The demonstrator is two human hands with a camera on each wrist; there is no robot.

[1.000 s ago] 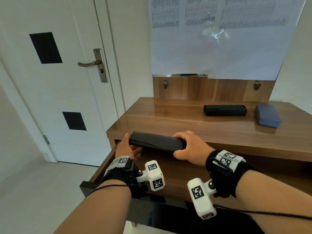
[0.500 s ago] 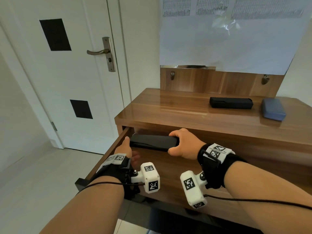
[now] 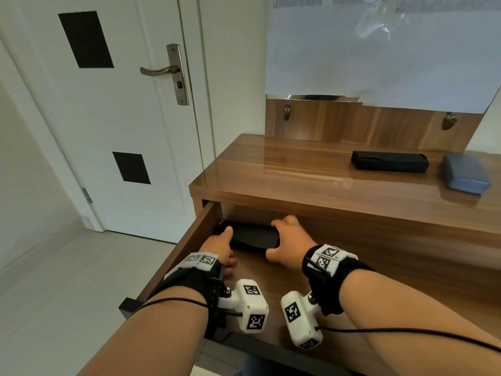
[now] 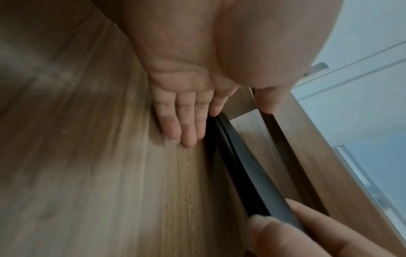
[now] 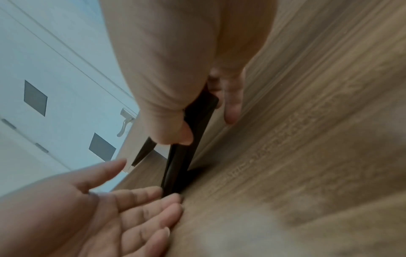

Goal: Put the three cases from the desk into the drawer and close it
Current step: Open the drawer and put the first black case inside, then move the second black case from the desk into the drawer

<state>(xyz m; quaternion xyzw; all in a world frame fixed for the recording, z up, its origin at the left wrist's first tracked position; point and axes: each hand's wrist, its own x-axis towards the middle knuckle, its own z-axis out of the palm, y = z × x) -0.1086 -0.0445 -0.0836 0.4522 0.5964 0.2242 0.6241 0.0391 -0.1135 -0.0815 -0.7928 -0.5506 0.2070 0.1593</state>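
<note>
The first black case (image 3: 254,236) lay at the open drawer (image 3: 189,240) back, right hand (image 3: 288,240) pinching one end, left hand (image 3: 217,244) flat-fingered against the other; judged next: release, fetch the second black case (image 3: 389,162) and blue case (image 3: 465,173) from the desk (image 3: 298,175).

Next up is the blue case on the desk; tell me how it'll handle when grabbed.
The blue case probably keeps its shape: it looks boxy with rounded corners. It lies flat on the desk, so rolling seems unlikely. The glossy top may let it slide if pushed.

White panelled door (image 3: 113,118) with brass lever handle (image 3: 160,71), pale tiled floor (image 3: 54,280), papered wall (image 3: 379,50).
</note>
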